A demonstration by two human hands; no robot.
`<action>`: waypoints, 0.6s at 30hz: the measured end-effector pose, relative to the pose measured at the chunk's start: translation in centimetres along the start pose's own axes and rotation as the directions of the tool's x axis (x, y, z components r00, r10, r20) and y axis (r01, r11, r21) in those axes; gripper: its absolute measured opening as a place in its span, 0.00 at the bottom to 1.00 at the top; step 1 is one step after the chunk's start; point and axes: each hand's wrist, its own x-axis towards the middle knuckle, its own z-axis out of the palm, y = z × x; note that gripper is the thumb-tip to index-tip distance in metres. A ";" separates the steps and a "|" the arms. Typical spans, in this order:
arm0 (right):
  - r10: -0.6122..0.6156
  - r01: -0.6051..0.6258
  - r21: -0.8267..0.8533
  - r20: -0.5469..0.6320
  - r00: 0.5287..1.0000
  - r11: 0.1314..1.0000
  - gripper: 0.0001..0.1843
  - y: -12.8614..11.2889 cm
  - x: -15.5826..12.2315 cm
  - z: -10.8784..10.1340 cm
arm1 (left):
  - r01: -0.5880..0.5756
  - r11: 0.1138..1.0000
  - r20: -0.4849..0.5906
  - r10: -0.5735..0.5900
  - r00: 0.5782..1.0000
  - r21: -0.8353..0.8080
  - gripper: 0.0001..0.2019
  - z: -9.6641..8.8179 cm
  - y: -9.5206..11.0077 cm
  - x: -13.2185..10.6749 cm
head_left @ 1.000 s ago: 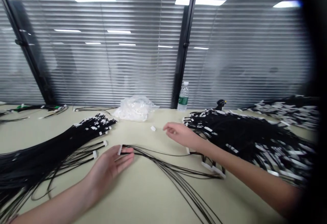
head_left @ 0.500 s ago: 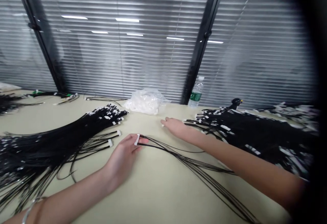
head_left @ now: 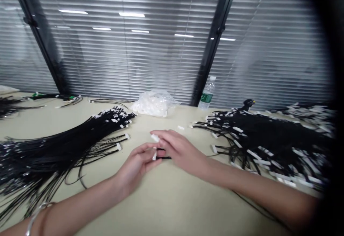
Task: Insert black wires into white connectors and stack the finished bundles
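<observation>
My left hand (head_left: 141,162) is closed around the end of a black wire harness (head_left: 167,157), gripping it near its white connector (head_left: 154,154). Just above that, my right hand (head_left: 182,151) pinches a small white plastic piece (head_left: 154,138) between thumb and fingers. The two hands nearly meet over the middle of the table, and my right hand and forearm hide most of the held wires. Another small white piece (head_left: 181,127) lies on the table beyond my right hand.
A thick bundle of black wires (head_left: 61,142) lies on the left, with white connectors at its far end. To the right spreads a second pile of black harnesses (head_left: 266,135). A clear bag of white pieces (head_left: 153,103) and a plastic bottle (head_left: 206,94) stand by the blinds.
My right hand has come left and nearer from the table by the bag, bringing a small white piece beside the held connector. My left hand has shifted slightly right, still holding the harness.
</observation>
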 end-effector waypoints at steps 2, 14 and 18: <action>0.019 -0.018 0.069 -0.016 1.000 0.997 0.13 -0.9 -1.3 0.6 | 0.042 0.999 0.064 -0.040 0.997 -0.031 0.05 0.2 -0.1 -0.1; 0.056 -0.080 0.282 0.092 0.994 0.956 0.12 1.9 -0.7 -0.6 | 0.094 0.992 0.144 -0.106 0.984 0.084 0.13 1.2 1.3 -0.4; 0.056 -0.110 0.372 0.153 0.987 0.922 0.11 2.4 -1.0 -1.1 | 0.089 0.988 0.160 -0.109 0.981 0.129 0.12 1.4 1.5 -0.4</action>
